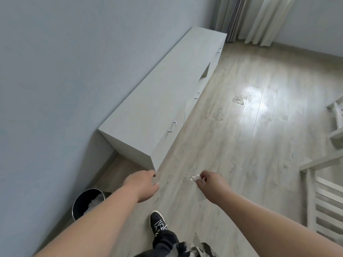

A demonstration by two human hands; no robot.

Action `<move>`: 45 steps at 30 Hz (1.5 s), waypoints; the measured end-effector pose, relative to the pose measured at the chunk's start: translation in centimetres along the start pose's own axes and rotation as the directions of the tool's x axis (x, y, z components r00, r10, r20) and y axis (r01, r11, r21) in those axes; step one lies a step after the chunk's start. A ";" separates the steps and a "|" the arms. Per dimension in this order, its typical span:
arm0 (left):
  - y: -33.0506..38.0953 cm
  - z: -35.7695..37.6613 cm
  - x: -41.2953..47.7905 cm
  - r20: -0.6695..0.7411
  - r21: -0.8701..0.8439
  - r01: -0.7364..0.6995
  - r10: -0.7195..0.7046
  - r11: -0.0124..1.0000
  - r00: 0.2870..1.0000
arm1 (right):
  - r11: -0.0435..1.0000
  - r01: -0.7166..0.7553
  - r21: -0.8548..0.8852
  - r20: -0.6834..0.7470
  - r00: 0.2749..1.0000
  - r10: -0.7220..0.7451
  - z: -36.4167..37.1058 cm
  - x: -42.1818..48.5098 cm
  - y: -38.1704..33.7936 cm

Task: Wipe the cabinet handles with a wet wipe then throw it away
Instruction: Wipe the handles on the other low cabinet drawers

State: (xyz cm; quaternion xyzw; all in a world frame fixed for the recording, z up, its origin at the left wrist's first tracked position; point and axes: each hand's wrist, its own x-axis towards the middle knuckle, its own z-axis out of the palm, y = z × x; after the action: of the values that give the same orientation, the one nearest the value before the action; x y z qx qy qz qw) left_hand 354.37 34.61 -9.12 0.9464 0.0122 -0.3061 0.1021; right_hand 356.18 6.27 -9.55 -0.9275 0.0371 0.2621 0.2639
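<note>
A long, low white cabinet (156, 101) stands against the blue-grey wall (55, 80), running away from the person toward the pale curtains (259, 17) at its far end. 3 slim bar handles show on its front: the nearest handle (172, 126), the middle handle (197, 95) and the farthest handle (219, 50).

The right hand (211, 184) hangs over the wood-look floor (241, 127), out in front of the cabinet's near end and apart from it. Its fingers pinch a small crumpled white wet wipe (196, 178), which sticks out on the side toward the cabinet. The wipe touches no handle.

The left hand (143, 184) is just beside the cabinet's near front corner, palm down, with its fingers loosely curled and holding nothing.

A round black bin (87, 203) sits on the floor between the cabinet's near end and the person, close to the wall and partly hidden by the left forearm. Something white lies inside it.

Nearer the person than the cabinet, a black shoe (157, 221) with white scrawled markings is planted on the floor; the markings cannot be read. Well across the floor from the cabinet's front stands a white slatted frame (319, 191).
</note>
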 end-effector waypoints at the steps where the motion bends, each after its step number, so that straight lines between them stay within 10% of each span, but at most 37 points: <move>1: -0.7 -1.4 1.5 0.008 0.008 -0.012 0.012 1.000 1.000 | 1.000 -0.013 0.004 -0.002 1.000 0.013 -0.4 1.3 -1.0; 34: -2.2 -11.2 42.0 0.013 0.080 -0.118 0.117 0.990 0.993 | 0.929 -0.228 0.290 0.099 0.973 0.208 -0.6 42.9 -6.3; 45: -4.2 -5.7 58.1 -0.107 0.215 -0.266 0.293 0.940 0.950 | 0.613 -0.390 0.687 0.086 0.882 0.464 11.0 52.0 -3.5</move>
State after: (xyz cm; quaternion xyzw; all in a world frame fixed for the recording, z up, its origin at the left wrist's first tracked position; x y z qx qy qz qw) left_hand 404.49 37.60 -39.19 0.9627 -0.1460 -0.2224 0.0489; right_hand 396.49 18.52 -42.18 -0.7384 0.3642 0.2377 0.5153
